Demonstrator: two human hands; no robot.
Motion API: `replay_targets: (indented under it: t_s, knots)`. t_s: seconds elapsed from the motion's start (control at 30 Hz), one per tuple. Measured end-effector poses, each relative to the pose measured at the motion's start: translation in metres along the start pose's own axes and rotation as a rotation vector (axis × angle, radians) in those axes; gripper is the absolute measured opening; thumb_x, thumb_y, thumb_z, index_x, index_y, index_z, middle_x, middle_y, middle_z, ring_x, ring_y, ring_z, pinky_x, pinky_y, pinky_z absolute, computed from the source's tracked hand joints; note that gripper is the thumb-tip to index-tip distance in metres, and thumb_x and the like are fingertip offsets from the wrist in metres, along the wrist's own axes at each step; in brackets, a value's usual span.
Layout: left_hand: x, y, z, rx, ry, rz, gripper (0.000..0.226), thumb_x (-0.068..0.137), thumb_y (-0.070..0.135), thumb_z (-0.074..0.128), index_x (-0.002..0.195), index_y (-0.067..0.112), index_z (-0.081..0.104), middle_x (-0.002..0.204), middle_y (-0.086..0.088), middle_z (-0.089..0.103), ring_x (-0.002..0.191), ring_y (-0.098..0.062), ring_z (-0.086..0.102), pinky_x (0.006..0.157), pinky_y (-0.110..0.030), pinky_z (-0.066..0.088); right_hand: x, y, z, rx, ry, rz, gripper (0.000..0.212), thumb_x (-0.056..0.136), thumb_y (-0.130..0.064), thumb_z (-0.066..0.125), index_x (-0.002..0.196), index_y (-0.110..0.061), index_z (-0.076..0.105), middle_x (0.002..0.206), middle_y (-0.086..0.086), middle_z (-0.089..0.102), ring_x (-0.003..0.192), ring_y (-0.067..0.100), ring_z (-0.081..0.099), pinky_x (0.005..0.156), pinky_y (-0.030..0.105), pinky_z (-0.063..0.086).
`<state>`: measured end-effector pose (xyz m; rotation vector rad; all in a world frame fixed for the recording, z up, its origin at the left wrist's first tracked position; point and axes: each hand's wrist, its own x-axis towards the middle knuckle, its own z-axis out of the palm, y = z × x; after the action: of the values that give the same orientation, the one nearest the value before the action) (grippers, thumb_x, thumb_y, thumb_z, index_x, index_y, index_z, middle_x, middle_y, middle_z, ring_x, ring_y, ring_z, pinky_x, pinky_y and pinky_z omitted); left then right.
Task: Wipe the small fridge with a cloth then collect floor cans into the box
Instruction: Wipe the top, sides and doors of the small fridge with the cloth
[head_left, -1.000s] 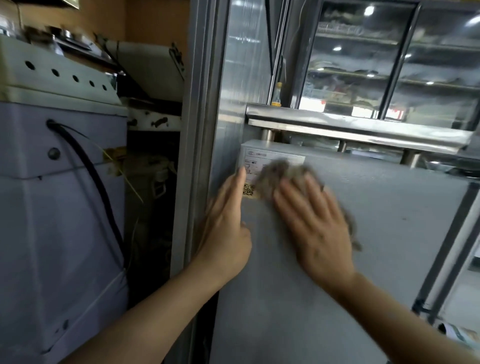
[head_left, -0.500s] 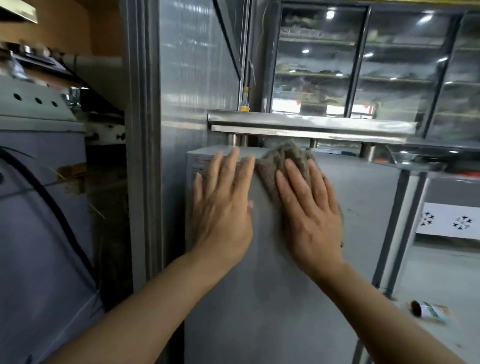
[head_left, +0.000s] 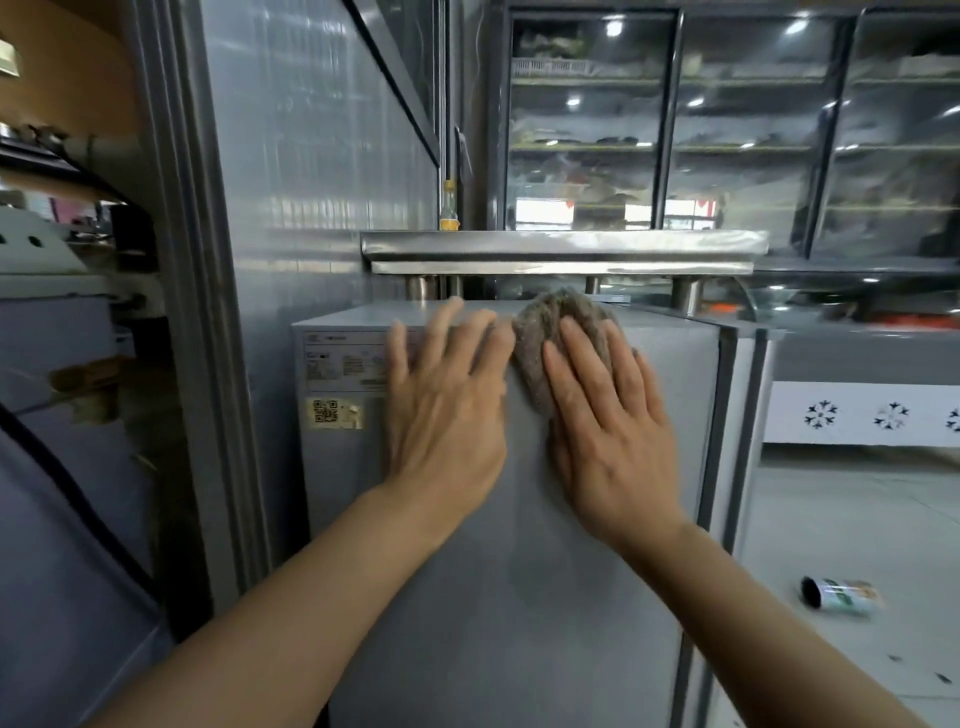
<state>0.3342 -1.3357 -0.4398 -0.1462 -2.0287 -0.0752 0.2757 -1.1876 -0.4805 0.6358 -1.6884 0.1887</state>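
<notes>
Both hands lie flat on the small fridge (head_left: 519, 571), near its top edge. Our right hand (head_left: 610, 431) presses the grey cloth (head_left: 540, 338) against the panel with straight fingers; cloth bunches above the fingertips, reaching the top edge. Our left hand (head_left: 447, 410) rests open just beside it, partly over the label (head_left: 343, 361). One can (head_left: 839, 597) lies on its side on the floor (head_left: 857, 519), right of the fridge.

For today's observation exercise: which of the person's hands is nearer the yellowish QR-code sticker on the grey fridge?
Left. The left hand lies just right of the yellowish QR-code sticker; the right hand lies farther right.
</notes>
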Motion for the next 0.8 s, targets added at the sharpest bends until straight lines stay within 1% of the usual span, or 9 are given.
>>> replay_targets:
  t_s: [0.07,0.13,0.23,0.3,0.4,0.5,0.63,0.7,0.8]
  knots:
    - [0.003,0.011,0.005,-0.042,0.014,-0.014,0.048,0.082,0.011,0.051,0.13,0.017,0.049,0.131,-0.002,0.052,0.129,-0.026,0.041,0.108,-0.055,0.021,-0.032,-0.001,0.007,-0.008,0.058,0.1,0.057,0.087,-0.015,0.045,0.142,-0.004,0.034,0.152,0.014,0.025,0.142,0.038,0.017,0.114,0.052,0.022]
    - [0.002,0.014,0.009,-0.066,0.029,-0.05,0.052,0.082,0.009,0.054,0.133,0.018,0.048,0.131,-0.002,0.052,0.126,-0.026,0.042,0.108,-0.056,0.021,-0.086,-0.011,0.012,-0.022,0.028,0.212,0.057,0.086,-0.015,0.042,0.14,-0.002,0.031,0.151,0.015,0.023,0.141,0.041,0.017,0.11,0.056,0.027]
    - [0.002,0.015,0.011,-0.022,0.043,-0.028,0.054,0.079,0.012,0.064,0.131,0.019,0.05,0.126,-0.004,0.053,0.12,-0.029,0.046,0.105,-0.058,0.026,-0.131,-0.013,0.01,-0.072,-0.078,0.196,0.06,0.082,-0.015,0.044,0.14,-0.005,0.028,0.15,0.011,0.023,0.143,0.037,0.012,0.108,0.055,0.027]
    - [0.004,0.019,0.012,0.0,0.04,-0.038,0.054,0.077,0.014,0.067,0.129,0.02,0.052,0.123,-0.008,0.054,0.116,-0.033,0.048,0.102,-0.059,0.029,-0.11,-0.005,0.006,-0.091,-0.088,0.205,0.062,0.085,-0.019,0.041,0.143,-0.009,0.024,0.153,0.008,0.02,0.145,0.033,0.01,0.116,0.047,0.016]
    - [0.006,0.027,0.013,0.015,0.033,-0.059,0.053,0.078,0.019,0.065,0.129,0.022,0.053,0.123,-0.012,0.053,0.116,-0.036,0.046,0.1,-0.06,0.028,-0.047,0.011,-0.001,-0.098,0.02,0.286,0.061,0.09,-0.025,0.037,0.147,-0.011,0.019,0.156,0.005,0.012,0.145,0.031,0.009,0.118,0.042,0.006]
    - [0.012,0.042,0.019,-0.008,0.045,0.024,0.051,0.081,0.02,0.062,0.131,0.021,0.051,0.126,-0.008,0.054,0.119,-0.034,0.046,0.102,-0.058,0.029,-0.029,0.02,0.001,-0.085,0.089,0.323,0.06,0.092,-0.025,0.038,0.147,-0.01,0.02,0.156,0.006,0.011,0.145,0.03,0.009,0.118,0.042,0.007]
    - [0.016,0.069,0.027,-0.075,0.057,0.03,0.051,0.081,0.016,0.061,0.131,0.019,0.051,0.126,-0.007,0.056,0.119,-0.032,0.048,0.104,-0.057,0.03,-0.093,0.008,0.005,-0.056,0.053,0.422,0.059,0.091,-0.024,0.037,0.145,-0.005,0.023,0.157,0.01,0.011,0.145,0.034,0.011,0.115,0.047,0.018]
    - [0.015,0.07,0.03,-0.074,0.066,0.008,0.054,0.079,0.014,0.063,0.131,0.02,0.051,0.127,-0.007,0.055,0.119,-0.032,0.047,0.105,-0.057,0.029,-0.113,0.011,0.003,-0.075,-0.006,0.396,0.057,0.093,-0.025,0.032,0.144,-0.004,0.021,0.157,0.01,0.007,0.145,0.033,0.007,0.116,0.046,0.015]
    - [0.014,0.069,0.033,-0.071,0.078,0.006,0.054,0.077,0.014,0.065,0.129,0.02,0.053,0.124,-0.009,0.056,0.117,-0.034,0.048,0.104,-0.058,0.029,-0.09,0.026,-0.004,-0.117,-0.01,0.321,0.055,0.092,-0.018,0.032,0.143,-0.001,0.022,0.156,0.012,0.011,0.144,0.036,0.007,0.118,0.044,0.009]
